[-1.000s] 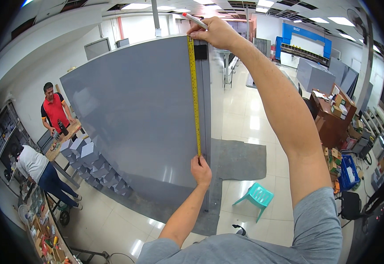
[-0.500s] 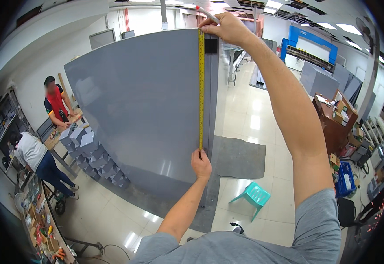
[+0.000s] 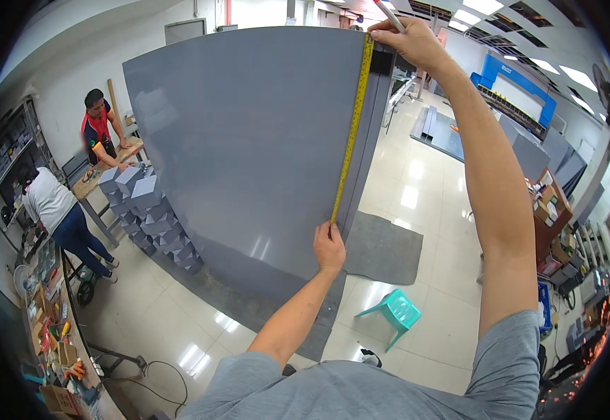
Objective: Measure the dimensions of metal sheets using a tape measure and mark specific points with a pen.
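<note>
Stretching a yellow tape (image 3: 350,126) down the right edge of a tall grey panel (image 3: 249,140), a person in a grey shirt works with both arms raised. The right hand (image 3: 406,38) pins the tape's upper end at the panel's top corner, fingers closed over it and also gripping a thin pen (image 3: 389,14) that points up and away. The left hand (image 3: 329,245) presses the tape's lower end against the panel about two-thirds of the way down, fingers curled tight on it. The tape runs taut and almost straight between the two hands, just inside the edge, its markings too small to read.

The panel stands upright on the floor, smooth and slightly glossy, a uniform mid-grey with a darker band along its foot; its edges bow with the lens. A second grey sheet shows just behind its right edge. A dark mat (image 3: 382,248) lies on the shiny tiled floor behind the panel, with a turquoise stool (image 3: 392,315) near it. To the left, small grey boxes (image 3: 151,217) are stacked beside the panel's base, and two other people stand at a bench (image 3: 95,182) by the wall.
</note>
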`<state>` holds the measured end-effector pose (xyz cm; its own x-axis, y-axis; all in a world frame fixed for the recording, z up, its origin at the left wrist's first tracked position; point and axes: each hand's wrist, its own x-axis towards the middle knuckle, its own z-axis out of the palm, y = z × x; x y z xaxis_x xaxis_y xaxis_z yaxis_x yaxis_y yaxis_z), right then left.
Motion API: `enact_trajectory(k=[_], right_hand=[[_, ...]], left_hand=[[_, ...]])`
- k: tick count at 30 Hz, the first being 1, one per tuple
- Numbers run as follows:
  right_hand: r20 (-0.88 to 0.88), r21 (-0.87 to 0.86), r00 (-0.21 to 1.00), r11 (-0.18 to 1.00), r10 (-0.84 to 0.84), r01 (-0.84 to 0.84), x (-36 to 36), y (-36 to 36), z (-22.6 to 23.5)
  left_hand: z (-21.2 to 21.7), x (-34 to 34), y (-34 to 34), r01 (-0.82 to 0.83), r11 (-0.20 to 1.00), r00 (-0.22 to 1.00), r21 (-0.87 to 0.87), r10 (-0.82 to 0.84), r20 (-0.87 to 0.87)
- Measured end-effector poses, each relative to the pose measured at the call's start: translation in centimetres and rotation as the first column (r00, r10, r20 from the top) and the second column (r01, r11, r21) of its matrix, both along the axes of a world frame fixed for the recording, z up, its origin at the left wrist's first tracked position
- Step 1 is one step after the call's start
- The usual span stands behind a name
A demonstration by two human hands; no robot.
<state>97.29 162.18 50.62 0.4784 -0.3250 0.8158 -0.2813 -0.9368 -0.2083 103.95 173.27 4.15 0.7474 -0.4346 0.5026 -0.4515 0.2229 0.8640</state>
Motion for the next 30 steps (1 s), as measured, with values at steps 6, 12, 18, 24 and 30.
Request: enact_trajectory(k=[6,12,18,24,30], right_hand=[[-0.082,0.012,0.996,0.999,-0.042,0.043,-0.1,0.6,0.3],[-0.089,0.037,0.992,0.995,-0.091,0.095,-0.4,1.5,0.5],[-0.196,0.004,0.968,0.987,-0.155,0.159,-2.0,2.4,-0.2],[-0.177,0.063,0.971,0.983,-0.161,0.175,-3.0,3.4,-1.1],[-0.158,0.106,0.974,0.977,-0.164,0.182,-3.1,3.9,-1.1]], left_hand=[[-0.3,0.4,0.3,0.065,0.995,0.998,0.07,-0.064,-0.017],[0.1,0.7,0.7,0.191,0.977,0.977,0.09,-0.181,-0.114],[-1.0,2.3,0.6,0.325,0.945,0.932,0.029,-0.315,-0.181],[-2.0,3.9,0.0,0.424,0.905,0.883,0.022,-0.408,-0.235],[-1.6,4.2,0.4,0.423,0.906,0.884,0.014,-0.409,-0.226]])
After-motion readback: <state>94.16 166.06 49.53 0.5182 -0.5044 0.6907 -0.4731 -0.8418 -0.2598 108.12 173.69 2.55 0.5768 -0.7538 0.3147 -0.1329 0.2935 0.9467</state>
